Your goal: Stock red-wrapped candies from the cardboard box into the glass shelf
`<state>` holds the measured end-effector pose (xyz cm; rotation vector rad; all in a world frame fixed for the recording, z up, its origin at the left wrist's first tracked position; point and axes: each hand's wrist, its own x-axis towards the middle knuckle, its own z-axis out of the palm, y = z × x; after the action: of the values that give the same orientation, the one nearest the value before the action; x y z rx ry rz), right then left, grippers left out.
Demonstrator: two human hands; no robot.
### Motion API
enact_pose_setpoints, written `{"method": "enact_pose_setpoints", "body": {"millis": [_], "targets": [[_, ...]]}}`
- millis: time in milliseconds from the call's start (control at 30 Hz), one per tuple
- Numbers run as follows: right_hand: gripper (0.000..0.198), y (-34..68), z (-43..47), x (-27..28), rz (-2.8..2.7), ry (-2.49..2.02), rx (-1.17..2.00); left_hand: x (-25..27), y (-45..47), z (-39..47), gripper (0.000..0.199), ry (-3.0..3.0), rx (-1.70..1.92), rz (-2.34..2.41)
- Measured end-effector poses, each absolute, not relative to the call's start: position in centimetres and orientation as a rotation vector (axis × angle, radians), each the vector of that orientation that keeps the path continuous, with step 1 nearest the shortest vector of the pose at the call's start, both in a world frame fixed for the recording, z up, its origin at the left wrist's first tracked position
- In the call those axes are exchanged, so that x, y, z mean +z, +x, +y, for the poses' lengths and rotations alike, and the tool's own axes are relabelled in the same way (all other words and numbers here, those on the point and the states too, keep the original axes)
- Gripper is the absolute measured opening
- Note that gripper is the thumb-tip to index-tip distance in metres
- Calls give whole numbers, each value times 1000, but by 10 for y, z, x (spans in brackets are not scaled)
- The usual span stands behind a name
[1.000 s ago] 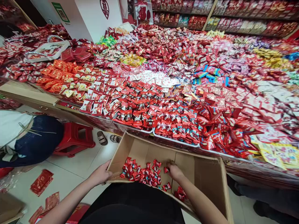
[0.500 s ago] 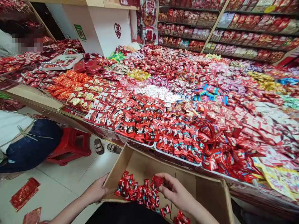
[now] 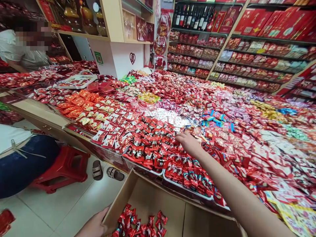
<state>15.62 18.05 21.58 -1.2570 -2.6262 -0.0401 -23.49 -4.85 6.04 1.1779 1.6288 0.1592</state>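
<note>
Over red candies [image 3: 158, 149] rests the right hand [image 3: 189, 143].

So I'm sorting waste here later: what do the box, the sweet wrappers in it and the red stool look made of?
The box looks like plain brown corrugated cardboard: matte, with folded flaps. The sweet wrappers look like glossy red plastic or foil film, going by their shine and crinkles; which one is unclear. The red stool looks like moulded plastic, smooth and evenly coloured. The left hand grips the box edge.

A sweet shop: heaps of wrapped candies [image 3: 153, 144] cover a broad counter [image 3: 103, 154], with stocked shelves [image 3: 247, 59] of boxed goods behind.
</note>
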Motion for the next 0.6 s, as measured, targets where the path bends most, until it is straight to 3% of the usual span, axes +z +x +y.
{"method": "enact_pose_setpoints", "body": {"millis": [167,400,600], "targets": [[23,149,185,199,-2756,-1180,-10,45,-241,-53,72,1203,179,1646],[39,165,166,196,-2591,-1337,34,48,-242,-51,69,1248,145,1667],[22,195,71,194,-2071,-1469,-10,61,-231,-30,71,1145,251,1534]]}}
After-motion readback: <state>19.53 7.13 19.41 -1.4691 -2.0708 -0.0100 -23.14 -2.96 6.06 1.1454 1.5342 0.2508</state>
